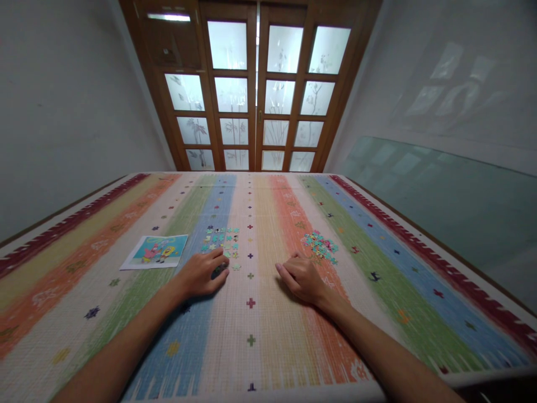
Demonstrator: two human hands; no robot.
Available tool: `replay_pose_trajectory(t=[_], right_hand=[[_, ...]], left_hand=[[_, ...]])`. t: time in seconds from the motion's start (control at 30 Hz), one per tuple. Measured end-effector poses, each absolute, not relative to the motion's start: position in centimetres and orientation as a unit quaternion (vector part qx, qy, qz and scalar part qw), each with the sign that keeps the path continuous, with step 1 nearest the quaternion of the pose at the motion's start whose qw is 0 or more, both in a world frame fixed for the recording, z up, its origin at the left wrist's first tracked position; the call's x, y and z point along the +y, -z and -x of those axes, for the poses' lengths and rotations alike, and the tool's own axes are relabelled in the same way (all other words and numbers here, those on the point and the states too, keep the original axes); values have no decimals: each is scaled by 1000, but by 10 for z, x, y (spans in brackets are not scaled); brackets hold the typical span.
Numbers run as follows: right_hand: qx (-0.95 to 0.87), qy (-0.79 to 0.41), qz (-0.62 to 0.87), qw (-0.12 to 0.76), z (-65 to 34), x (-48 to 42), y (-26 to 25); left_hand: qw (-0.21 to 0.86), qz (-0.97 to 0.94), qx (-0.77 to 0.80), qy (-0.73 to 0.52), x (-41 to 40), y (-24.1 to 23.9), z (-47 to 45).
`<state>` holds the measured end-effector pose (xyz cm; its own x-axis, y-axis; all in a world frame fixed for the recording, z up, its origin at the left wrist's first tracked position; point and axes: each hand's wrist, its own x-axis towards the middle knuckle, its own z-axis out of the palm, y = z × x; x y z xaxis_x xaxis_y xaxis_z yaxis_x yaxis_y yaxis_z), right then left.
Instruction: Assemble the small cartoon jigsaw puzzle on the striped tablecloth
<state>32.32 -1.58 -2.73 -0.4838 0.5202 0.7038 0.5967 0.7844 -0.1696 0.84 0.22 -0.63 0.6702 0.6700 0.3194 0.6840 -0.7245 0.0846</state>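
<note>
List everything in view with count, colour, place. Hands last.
picture sheet: 1, mostly blue with white border, on the cloth, left
laid-out puzzle pieces: many, mostly teal, beside the left hand
puzzle-piece pile: 1, teal with some pink and yellow, beyond the right hand
striped cloth: 1, multicoloured, over the table
wooden doors: at least 2, brown with whitish panes, far end
greenish panel: 1, far right
walls: 2, greyish, either side
left hand: 1, by the laid-out puzzle pieces
right hand: 1, curled, near the puzzle-piece pile

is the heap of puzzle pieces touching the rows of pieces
Apart: the head view shows striped cloth between the heap and the rows of pieces.
</note>
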Motion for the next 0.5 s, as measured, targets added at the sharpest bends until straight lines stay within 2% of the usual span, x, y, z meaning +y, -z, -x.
replay_pose_trajectory(t=[0.5], right_hand=[[-860, 47, 325, 390, -323, -15, 29]], left_hand=[[8, 916, -366, 163, 2, 9, -8]])
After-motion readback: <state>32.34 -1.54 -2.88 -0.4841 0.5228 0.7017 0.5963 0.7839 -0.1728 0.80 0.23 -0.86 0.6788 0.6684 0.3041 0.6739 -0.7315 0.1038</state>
